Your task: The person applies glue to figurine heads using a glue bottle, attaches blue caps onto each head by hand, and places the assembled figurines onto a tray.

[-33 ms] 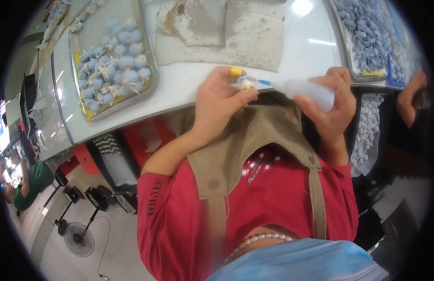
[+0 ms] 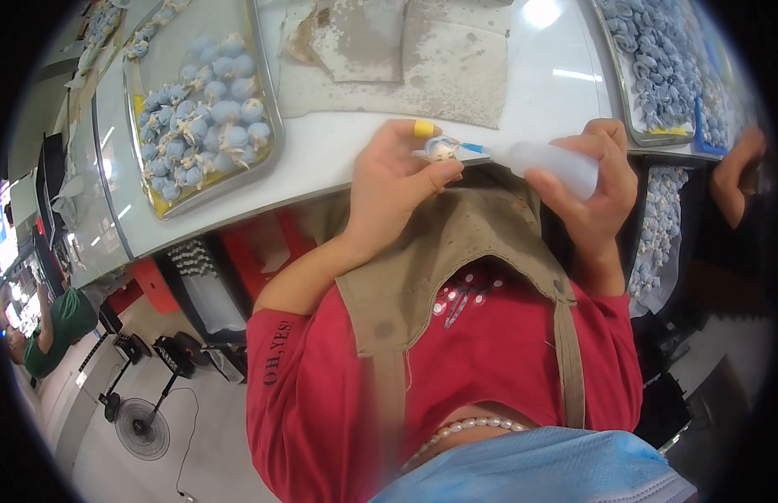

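My left hand pinches a small figure's head between thumb and fingers; it has a pale face and a light-blue top. Yellow tape wraps one finger of that hand. In my right hand lies a whitish squeeze bottle, tilted to the left, fingers wrapped round it. Its thin blue nozzle reaches the right side of the little head; whether the tip touches is too small to tell. Both hands are over the table's near edge, above a brown apron.
On the left of the white table stands a metal-rimmed tray of blue-and-cream pieces. Stained cardboard lies ahead. Another tray with blue curled parts is at the right, near another person's arm. A fan stands lower left.
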`<control>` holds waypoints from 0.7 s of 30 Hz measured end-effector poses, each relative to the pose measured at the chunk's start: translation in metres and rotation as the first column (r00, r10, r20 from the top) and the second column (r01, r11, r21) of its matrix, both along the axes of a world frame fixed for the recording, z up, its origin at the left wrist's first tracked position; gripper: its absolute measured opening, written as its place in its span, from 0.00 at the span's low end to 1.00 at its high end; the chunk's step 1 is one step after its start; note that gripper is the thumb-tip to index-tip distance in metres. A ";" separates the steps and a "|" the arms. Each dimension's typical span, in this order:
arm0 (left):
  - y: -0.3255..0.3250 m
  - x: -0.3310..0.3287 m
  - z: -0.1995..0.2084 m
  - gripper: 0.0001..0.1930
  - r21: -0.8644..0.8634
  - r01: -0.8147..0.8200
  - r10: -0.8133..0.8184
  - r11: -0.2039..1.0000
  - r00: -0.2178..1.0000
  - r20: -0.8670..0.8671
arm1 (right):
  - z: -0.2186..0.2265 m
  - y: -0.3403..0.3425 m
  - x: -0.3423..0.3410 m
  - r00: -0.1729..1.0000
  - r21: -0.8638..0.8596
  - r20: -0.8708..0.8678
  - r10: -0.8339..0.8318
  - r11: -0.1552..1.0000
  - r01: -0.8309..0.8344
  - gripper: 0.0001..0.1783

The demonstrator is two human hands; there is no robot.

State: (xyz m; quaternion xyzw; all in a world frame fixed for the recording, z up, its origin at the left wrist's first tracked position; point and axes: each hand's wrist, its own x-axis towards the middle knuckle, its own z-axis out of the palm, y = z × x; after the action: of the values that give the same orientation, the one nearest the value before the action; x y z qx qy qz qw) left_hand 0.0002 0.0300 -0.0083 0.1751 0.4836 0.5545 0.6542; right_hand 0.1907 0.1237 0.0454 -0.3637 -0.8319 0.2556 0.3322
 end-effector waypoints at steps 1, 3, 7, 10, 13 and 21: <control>0.000 0.000 -0.001 0.18 -0.002 0.004 -0.004 1.000 1.000 0.001 | 0.000 0.000 -0.001 1.000 -0.009 0.017 0.004 1.000 -0.004 0.18; 0.000 0.001 -0.001 0.18 -0.005 0.008 -0.008 1.000 1.000 0.002 | -0.001 0.001 -0.003 1.000 -0.011 0.026 0.004 1.000 -0.004 0.17; 0.002 -0.002 0.000 0.17 -0.013 -0.024 0.024 1.000 0.999 0.032 | -0.004 0.005 -0.001 1.000 -0.014 0.004 0.003 1.000 -0.003 0.18; 0.004 -0.005 -0.002 0.17 -0.026 -0.028 0.030 0.999 0.998 0.054 | -0.013 0.011 0.001 0.995 -0.087 -0.082 -0.052 0.995 0.044 0.17; 0.007 -0.006 -0.002 0.17 -0.021 -0.010 0.012 1.000 0.996 0.086 | -0.020 0.021 -0.012 0.943 -0.322 -0.138 -0.304 0.914 0.248 0.15; 0.014 -0.005 0.015 0.19 0.140 0.092 -0.094 0.986 0.996 0.002 | -0.060 0.070 -0.037 0.974 0.075 0.014 -0.228 0.971 0.226 0.12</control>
State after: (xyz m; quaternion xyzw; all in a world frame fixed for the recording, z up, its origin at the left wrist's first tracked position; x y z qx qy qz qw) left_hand -0.0044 0.0444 0.0064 0.2405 0.4322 0.5566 0.6675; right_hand 0.1541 0.1934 -0.0149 -0.4469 -0.7972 0.1816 0.3630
